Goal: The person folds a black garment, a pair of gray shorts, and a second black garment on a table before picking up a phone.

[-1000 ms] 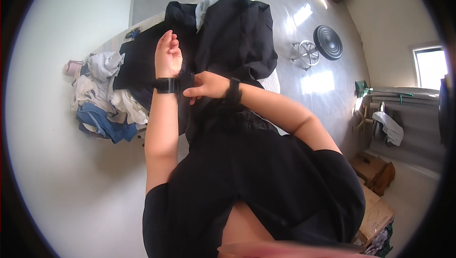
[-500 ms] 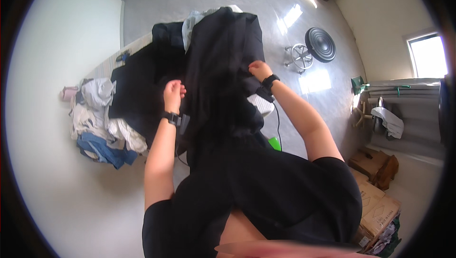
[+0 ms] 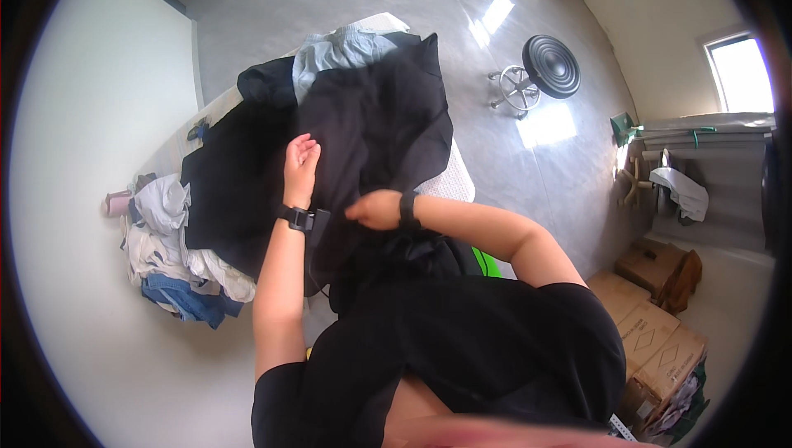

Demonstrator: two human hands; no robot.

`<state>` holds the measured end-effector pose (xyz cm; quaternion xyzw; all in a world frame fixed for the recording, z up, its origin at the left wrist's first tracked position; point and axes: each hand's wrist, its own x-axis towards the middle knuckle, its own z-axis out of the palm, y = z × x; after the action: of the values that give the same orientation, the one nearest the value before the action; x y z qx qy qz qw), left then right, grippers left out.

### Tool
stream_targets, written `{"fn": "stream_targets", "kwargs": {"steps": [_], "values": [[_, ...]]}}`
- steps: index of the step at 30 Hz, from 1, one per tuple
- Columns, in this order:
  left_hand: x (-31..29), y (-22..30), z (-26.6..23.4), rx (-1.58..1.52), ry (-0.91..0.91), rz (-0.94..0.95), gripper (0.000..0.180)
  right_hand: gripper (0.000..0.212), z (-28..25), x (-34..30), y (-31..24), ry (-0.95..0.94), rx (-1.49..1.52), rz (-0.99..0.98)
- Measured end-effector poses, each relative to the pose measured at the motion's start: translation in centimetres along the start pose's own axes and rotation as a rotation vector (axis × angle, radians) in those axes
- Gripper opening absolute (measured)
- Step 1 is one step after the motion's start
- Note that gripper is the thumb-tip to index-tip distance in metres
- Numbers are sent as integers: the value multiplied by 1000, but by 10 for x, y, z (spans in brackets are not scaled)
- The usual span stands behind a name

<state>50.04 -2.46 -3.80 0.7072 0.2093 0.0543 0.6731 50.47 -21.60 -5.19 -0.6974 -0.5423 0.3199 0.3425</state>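
Observation:
A large black garment [image 3: 388,110] lies spread over a white board, and its near folds reach my body. Over its left side, my left hand [image 3: 302,172] rests with its fingers loosely stretched and a little bent. My right hand [image 3: 378,209] is at the near part of the garment, its fingers drawn together on the black cloth; the fingertips are slightly blurred. Beyond the garment lies a light blue piece with a gathered waistband [image 3: 351,42]. More black cloth [image 3: 235,172] spreads to the left. Both wrists carry black straps.
At the left is a heap of white and denim clothes [image 3: 165,233] beside a pink cup-like object [image 3: 116,203]. The white board's edge [image 3: 458,180] shows at right. A round black stool [image 3: 551,67] stands on the floor, with cardboard boxes [image 3: 652,341] at lower right.
My right hand has moved left and nearer to my body, and the black garment's right side has shifted and spread. More of the light blue piece shows. My left hand has stayed nearly in place.

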Motion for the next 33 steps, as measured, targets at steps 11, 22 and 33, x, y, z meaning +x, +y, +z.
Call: {"fn": "stream_targets", "kwargs": {"steps": [11,22,33], "values": [[44,-24,18,460,-214,39,62,23,-89,-58,84,654,245,555],[36,51,37,439,-360,172,42,80,-122,-58,220,1242,435,925],[-22,155,-80,118,-86,217,59,89,-125,-11,145,792,-257,743]]}}
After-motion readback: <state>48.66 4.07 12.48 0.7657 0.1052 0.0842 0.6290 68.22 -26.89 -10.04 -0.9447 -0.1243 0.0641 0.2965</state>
